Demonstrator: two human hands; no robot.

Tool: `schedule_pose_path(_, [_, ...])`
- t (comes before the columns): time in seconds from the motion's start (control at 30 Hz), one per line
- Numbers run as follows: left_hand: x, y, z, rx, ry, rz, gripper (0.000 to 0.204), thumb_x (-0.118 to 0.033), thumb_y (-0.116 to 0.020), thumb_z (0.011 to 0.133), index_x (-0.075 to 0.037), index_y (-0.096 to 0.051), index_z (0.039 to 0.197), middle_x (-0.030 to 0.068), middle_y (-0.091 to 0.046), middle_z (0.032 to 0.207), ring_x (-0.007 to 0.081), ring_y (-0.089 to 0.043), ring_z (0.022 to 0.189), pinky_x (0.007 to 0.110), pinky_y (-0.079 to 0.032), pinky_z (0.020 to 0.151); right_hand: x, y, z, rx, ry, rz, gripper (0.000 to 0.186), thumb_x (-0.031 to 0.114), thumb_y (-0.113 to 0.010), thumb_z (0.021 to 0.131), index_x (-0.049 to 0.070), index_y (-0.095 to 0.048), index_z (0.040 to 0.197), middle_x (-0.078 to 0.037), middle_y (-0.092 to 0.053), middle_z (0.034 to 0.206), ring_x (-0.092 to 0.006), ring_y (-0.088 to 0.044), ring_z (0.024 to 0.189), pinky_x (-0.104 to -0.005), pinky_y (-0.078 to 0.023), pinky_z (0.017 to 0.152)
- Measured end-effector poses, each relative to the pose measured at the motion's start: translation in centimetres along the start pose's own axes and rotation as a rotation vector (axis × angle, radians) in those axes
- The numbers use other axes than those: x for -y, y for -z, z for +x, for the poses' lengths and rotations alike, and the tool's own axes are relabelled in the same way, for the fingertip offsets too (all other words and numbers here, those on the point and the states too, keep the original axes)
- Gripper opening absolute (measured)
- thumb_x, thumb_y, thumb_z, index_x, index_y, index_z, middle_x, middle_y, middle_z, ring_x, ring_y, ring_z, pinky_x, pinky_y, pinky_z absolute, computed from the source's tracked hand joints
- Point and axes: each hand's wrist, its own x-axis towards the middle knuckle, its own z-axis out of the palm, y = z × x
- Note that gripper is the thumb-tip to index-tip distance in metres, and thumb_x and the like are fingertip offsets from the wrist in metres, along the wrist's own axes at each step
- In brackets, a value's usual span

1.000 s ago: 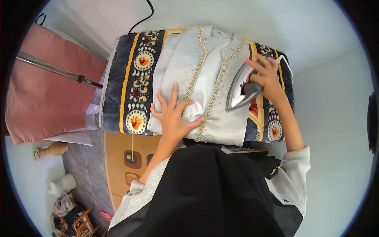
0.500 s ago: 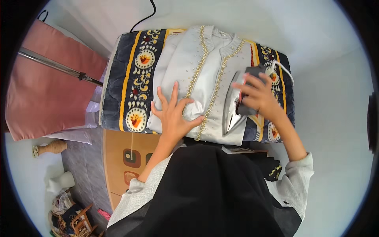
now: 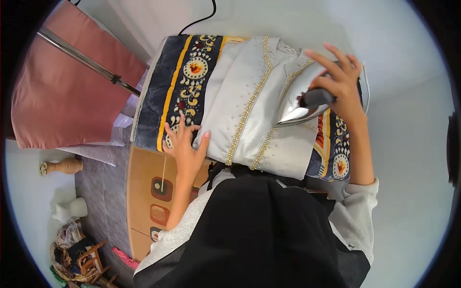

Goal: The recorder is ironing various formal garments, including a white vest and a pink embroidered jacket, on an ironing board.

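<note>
Along the near left edge of the padded surface, left hand off the beaded front; iron higher up

The pale grey garment [image 3: 230, 81] lies across the middle of the patterned cover [image 3: 152, 108], its neckline toward the far edge and its hem at the near edge. Half a second ago the left hand [image 3: 185, 149] was spread over the gold beaded trim [image 3: 237, 135]; now it has moved left, to where the garment's side meets the cover. It is open, fingers fanned over the cover's printed band, the thumb lying at the garment's near left corner. I judge that this leaves the left front panel bare of any hand, with only its side edge steadied.

The right hand [image 3: 340, 87] is wrapped round the black handle of the iron [image 3: 298, 109], its other fingers splayed outward. The iron has gone from the near part of the right panel toward the far right corner, and now hides much of the right-hand trim. It looks tilted; whether its plate touches the cloth cannot be told. The near end of the right panel is thus uncovered, and a short beaded strip [image 3: 307, 127] shows just below the iron.
</note>
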Motion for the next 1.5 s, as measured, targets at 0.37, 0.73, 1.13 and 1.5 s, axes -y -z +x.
schedule_pose_path(0.37, [1.3, -1.6, 0.2, -0.088, -0.095, -0.274, 0.011, -0.016, -0.067, 0.076, -0.008, -0.062, 0.081, 0.0057, -0.049, 0.134, 0.0371, -0.017, 0.137, 0.052, -0.001, 0.103, 7.2, -9.1, 6.7, -0.027, 0.314, 0.189, 0.014, 0.01, -0.067, 0.061, 0.014, -0.054, 0.06, 0.011, -0.052, 0.127, -0.016, -0.039, 0.126, -0.0549, -0.026, 0.097])
schedule_pose_path(0.73, [1.3, -3.0, 0.0, -0.254, -0.175, -0.227, 0.011, -0.016, -0.067, 0.071, -0.009, -0.059, 0.067, 0.0018, -0.054, 0.127, 0.039, -0.021, 0.136, 0.05, -0.004, 0.102, 3.3, -10.9, 8.3, 0.244, 0.232, 0.265, 0.028, 0.006, -0.074, 0.043, 0.007, -0.056, 0.064, 0.004, -0.05, 0.132, -0.0248, -0.036, 0.129, -0.0485, -0.027, 0.101])
schedule_pose_path(1.13, [1.7, -3.2, -0.2, -0.277, -0.221, -0.221, 0.011, -0.015, -0.064, 0.069, -0.009, -0.057, 0.064, 0.0034, -0.056, 0.123, 0.0416, -0.022, 0.135, 0.051, -0.006, 0.1, 5.6, -11.1, 7.3, 0.114, 0.31, 0.229, 0.015, 0.006, -0.066, 0.056, 0.011, -0.058, 0.067, 0.004, -0.05, 0.132, -0.0213, -0.04, 0.127, -0.046, -0.033, 0.097])
schedule_pose_path(1.5, [1.5, -3.0, -0.1, -0.216, -0.192, -0.229, 0.009, -0.013, -0.062, 0.069, -0.01, -0.053, 0.067, 0.0038, -0.055, 0.125, 0.0403, -0.021, 0.136, 0.054, -0.003, 0.102, -2.3, -7.8, 5.0, -0.528, -0.243, 0.374, 0.023, -0.005, -0.058, 0.053, 0.007, -0.062, 0.073, -0.007, -0.058, 0.121, -0.0286, -0.048, 0.114, -0.0374, -0.036, 0.097])
